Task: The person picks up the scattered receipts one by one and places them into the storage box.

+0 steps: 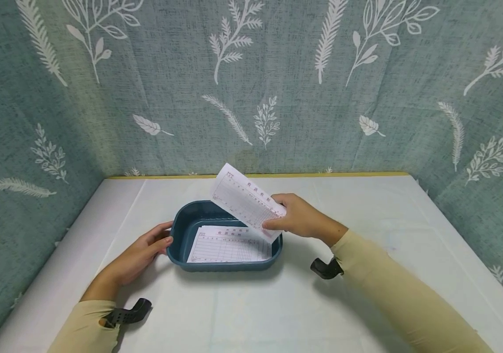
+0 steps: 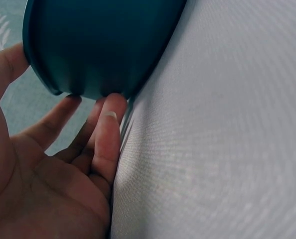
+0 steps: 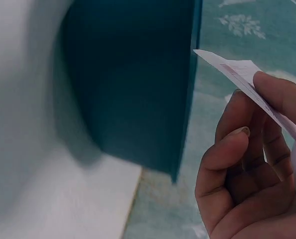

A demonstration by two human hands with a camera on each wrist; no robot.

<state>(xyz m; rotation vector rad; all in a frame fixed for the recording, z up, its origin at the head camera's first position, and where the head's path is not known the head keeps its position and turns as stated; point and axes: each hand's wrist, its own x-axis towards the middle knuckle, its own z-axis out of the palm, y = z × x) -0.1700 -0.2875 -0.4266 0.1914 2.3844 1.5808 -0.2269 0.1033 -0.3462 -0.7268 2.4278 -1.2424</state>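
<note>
In the head view, my right hand [image 1: 297, 215] pinches a white printed receipt form [image 1: 247, 198] by its right end. The form slants up to the left over a dark teal plastic basin [image 1: 225, 266]. In the right wrist view, the thumb lies on one face of the form [image 3: 240, 82], with curled fingers behind it. Inside the basin, more white receipt forms [image 1: 225, 247] lie flat, partly covered by the raised one. My left hand [image 1: 145, 250] rests at the basin's left end. In the left wrist view, its fingertips touch the outer wall and rim of the basin [image 2: 103, 45].
A white cloth covers the table [image 1: 251, 309], with a yellow strip [image 1: 322, 174] along its back edge. Green leaf-patterned fabric [image 1: 251, 98] rises at the back and both sides. A black wrist mount [image 1: 326, 268] sticks out from the right sleeve, another [image 1: 130, 313] from the left.
</note>
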